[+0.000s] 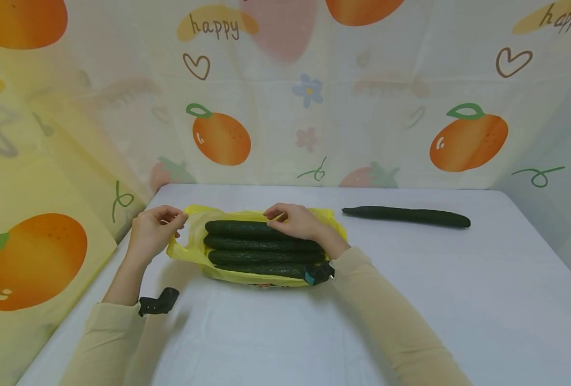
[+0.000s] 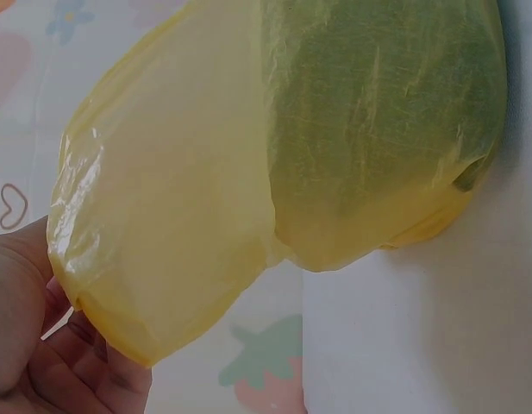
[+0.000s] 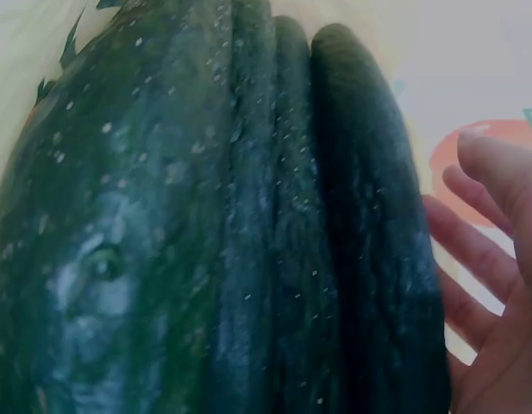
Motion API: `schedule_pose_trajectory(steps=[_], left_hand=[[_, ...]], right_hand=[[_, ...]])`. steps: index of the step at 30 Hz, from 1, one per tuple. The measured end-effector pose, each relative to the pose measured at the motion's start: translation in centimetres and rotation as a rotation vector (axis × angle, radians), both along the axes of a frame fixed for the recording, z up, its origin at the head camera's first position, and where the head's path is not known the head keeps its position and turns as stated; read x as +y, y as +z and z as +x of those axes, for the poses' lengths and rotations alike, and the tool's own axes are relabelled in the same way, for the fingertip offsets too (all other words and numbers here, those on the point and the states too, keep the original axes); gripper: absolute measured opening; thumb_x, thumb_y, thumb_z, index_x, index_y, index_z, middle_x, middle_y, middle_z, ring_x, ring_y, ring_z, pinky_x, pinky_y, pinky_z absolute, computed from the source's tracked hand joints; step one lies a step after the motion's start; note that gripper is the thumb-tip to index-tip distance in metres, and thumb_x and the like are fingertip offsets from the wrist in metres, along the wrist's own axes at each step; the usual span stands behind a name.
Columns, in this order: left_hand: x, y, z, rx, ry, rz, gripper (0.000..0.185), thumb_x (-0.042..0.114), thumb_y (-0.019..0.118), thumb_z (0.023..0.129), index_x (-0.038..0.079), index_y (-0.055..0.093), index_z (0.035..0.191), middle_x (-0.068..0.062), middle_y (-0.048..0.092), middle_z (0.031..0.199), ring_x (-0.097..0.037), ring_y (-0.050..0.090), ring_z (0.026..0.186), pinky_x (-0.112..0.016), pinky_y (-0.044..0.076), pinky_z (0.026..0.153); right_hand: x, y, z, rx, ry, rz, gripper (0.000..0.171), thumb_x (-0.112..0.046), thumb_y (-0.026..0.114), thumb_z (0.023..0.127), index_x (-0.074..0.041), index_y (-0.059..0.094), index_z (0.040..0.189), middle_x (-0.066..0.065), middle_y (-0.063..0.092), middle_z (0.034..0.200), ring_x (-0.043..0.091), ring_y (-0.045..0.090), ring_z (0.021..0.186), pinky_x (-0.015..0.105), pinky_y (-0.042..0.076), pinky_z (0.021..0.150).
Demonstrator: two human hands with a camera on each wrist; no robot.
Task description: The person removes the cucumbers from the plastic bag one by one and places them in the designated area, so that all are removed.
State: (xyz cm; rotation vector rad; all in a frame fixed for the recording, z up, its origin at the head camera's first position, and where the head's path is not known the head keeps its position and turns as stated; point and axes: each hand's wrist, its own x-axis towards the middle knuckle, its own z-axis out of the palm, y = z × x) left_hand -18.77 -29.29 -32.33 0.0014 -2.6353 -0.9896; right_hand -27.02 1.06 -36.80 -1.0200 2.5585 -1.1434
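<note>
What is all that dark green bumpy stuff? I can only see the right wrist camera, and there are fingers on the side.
Observer: Those are cucumbers, four lying side by side in a yellow bag on the table.
Child: Is anybody holding the bag?
Observer: Yes, the left hand pinches the bag's edge at its left end.
Child: Are all the cucumbers in there?
Observer: No, one more cucumber lies alone on the table, off to the right of the bag.
</note>
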Motion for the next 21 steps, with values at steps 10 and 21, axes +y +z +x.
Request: schedule_pose_trajectory(steps=[10,21], left_hand=[[-0.13,-0.05,0.10,-0.002,0.001,0.001,0.027,0.030,0.063,0.087,0.003,0.068,0.090,-0.015,0.067,0.075,-0.003,0.057,0.049,-0.019,0.043,0.043],[-0.28,-0.24,0.00,-0.004,0.007,0.005,0.026,0.030,0.063,0.087,0.004,0.068,0.090,-0.009,0.066,0.073,-0.005,0.058,0.050,-0.019,0.044,0.044]], right_hand=[[-0.14,-0.46,-0.06,0.026,-0.007,0.152,0.036,-0.032,0.059,0.090,-0.014,0.057,0.121,0.004,0.062,0.117,0.018,0.059,0.105,0.031,0.049,0.087],[-0.86,-0.46,0.18,0.075,-0.031,0.283,0.042,-0.036,0.061,0.087,-0.013,0.058,0.122,0.004,0.059,0.122,0.019,0.055,0.112,0.033,0.045,0.094]])
